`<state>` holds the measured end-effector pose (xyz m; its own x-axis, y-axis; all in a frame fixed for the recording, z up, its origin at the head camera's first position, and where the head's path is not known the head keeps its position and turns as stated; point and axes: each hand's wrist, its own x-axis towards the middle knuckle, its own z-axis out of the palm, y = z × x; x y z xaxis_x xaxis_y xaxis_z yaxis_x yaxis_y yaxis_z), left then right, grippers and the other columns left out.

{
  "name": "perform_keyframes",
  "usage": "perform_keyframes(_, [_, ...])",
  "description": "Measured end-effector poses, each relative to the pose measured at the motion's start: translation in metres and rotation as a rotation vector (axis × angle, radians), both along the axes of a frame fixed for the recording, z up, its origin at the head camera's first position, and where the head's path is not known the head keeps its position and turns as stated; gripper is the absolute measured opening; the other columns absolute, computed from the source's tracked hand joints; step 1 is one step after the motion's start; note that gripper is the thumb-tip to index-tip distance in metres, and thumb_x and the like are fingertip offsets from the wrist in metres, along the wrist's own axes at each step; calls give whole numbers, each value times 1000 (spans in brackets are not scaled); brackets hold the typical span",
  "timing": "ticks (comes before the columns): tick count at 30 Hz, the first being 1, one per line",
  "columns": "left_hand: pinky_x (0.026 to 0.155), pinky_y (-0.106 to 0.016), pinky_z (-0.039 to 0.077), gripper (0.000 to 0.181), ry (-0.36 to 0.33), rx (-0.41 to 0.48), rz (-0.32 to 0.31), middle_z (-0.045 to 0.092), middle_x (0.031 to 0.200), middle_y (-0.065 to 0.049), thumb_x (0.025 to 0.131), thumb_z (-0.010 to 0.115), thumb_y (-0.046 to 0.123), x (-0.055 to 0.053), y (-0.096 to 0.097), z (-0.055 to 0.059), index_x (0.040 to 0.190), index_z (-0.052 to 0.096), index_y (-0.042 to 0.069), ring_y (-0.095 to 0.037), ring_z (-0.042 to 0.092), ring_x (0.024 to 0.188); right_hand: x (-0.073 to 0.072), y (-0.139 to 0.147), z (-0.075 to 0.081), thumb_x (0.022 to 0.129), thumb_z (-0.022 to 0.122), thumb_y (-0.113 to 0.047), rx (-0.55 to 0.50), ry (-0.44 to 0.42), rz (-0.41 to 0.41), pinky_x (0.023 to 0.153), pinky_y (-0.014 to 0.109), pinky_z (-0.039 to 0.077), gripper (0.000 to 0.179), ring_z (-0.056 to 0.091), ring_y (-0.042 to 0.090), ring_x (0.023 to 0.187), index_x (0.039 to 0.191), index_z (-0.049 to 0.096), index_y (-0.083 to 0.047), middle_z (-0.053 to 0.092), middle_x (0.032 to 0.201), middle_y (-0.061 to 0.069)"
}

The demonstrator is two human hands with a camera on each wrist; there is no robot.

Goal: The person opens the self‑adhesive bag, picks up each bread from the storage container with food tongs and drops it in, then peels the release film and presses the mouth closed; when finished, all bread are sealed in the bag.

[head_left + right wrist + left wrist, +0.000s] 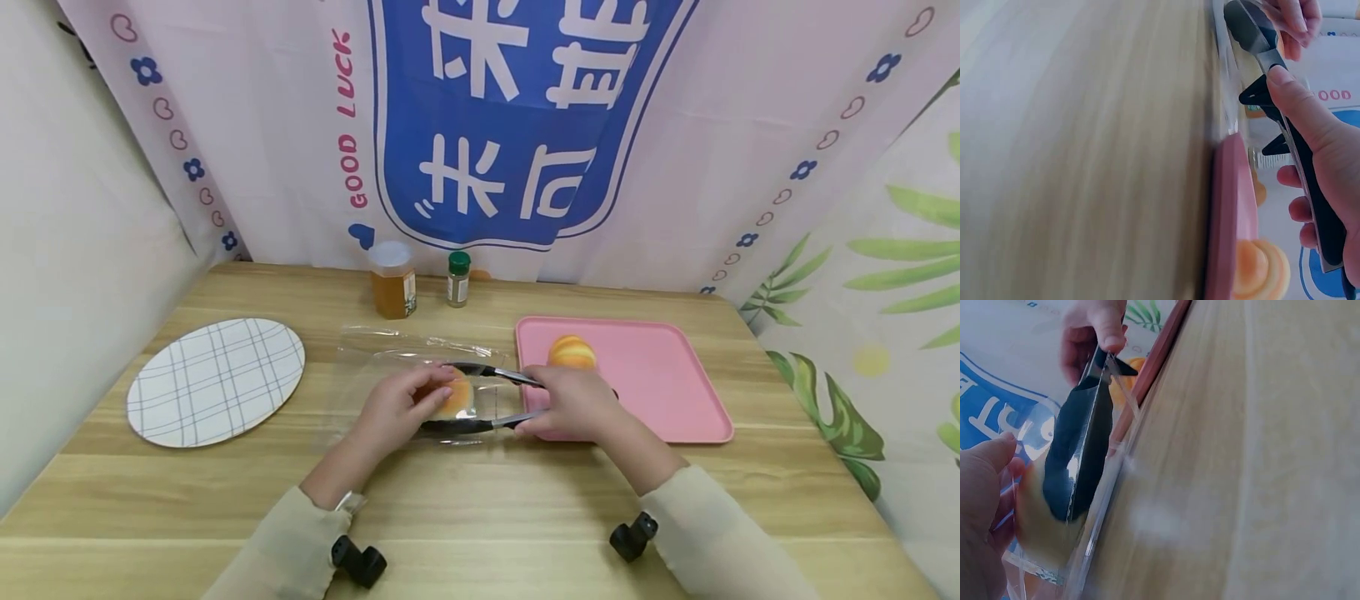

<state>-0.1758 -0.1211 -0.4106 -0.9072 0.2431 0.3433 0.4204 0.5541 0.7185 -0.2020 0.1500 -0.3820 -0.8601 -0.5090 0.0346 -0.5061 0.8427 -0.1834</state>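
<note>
In the head view my right hand grips black and silver tongs by the handles, near the pink tray's left edge. The tongs' black heads reach left and lie either side of a round orange-yellow bun. Clear film of a plastic bag surrounds the bun. My left hand pinches the bag's film between thumb and fingers, beside the bun. In the left wrist view the film stretches from the left fingertips over a tong head. The right wrist view shows my right thumb along the tongs' handle.
A second bun sits on the pink tray at right. An oval plate with a grid pattern lies at left. Along the back stand a jar of amber contents and a green-capped shaker, before a printed curtain.
</note>
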Motion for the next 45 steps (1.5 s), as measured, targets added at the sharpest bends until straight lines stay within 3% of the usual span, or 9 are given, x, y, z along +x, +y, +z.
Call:
perform_keyframes(5, [99,-44,53,20,22,2,2,72,117,-7,91,69,15,0,0,-1,109,72,7,-26,61,124,-2,-15,-4,65,78,-67,30,18,8,79,39,56,84,68,18,102,131,59,-19,70,118,-3])
perform_keyframes(9, [94,-43,56,20,60,0,-1,73,115,-8,90,71,13,0,1,-1,108,73,5,-27,62,122,-3,-25,-7,65,75,-72,62,33,17,69,38,54,86,69,16,97,132,58,-20,71,114,-2])
perform_keyframes(12, [84,-37,57,19,90,-11,0,73,115,-8,89,72,13,-1,1,-2,107,73,6,-27,64,117,-3,-31,-7,65,74,-73,65,44,26,68,38,55,87,69,17,97,132,57,-20,71,116,-2])
perform_keyframes(16, [69,-27,49,18,126,-24,-12,74,111,-8,88,73,13,-2,0,-3,105,74,7,-26,67,109,-1,-39,-5,66,76,-71,50,31,36,78,41,57,90,69,20,106,135,55,-18,68,125,1])
perform_keyframes(25, [73,-31,56,15,173,-22,2,75,109,-8,87,73,10,-3,-2,-3,102,74,6,-25,70,100,-2,-52,-11,65,78,-69,23,49,38,76,39,57,85,70,20,97,131,60,-19,72,117,0])
perform_keyframes(28, [84,-38,59,15,183,-29,-5,75,108,-8,87,73,10,-2,-1,0,101,75,7,-26,70,106,-1,-55,-13,65,78,-68,16,55,30,77,38,57,84,71,20,97,132,60,-20,72,118,0])
perform_keyframes(32, [97,-44,55,16,214,-69,-30,74,110,-8,88,73,14,0,2,5,102,74,8,-27,68,112,0,-59,-14,66,77,-68,10,86,35,76,37,58,82,71,18,95,132,61,-21,72,117,1])
perform_keyframes(38, [98,-43,54,15,306,-153,-44,75,108,-6,87,73,17,3,5,12,101,75,11,-25,69,110,2,-60,-15,65,77,-69,11,136,45,70,33,58,82,72,15,87,128,63,-19,74,112,1])
perform_keyframes(45, [96,-45,54,17,283,-139,-35,74,111,-6,87,73,14,4,3,10,103,74,9,-26,68,111,4,-59,-15,66,78,-66,-51,27,8,83,37,58,83,70,18,101,134,60,-20,71,122,0])
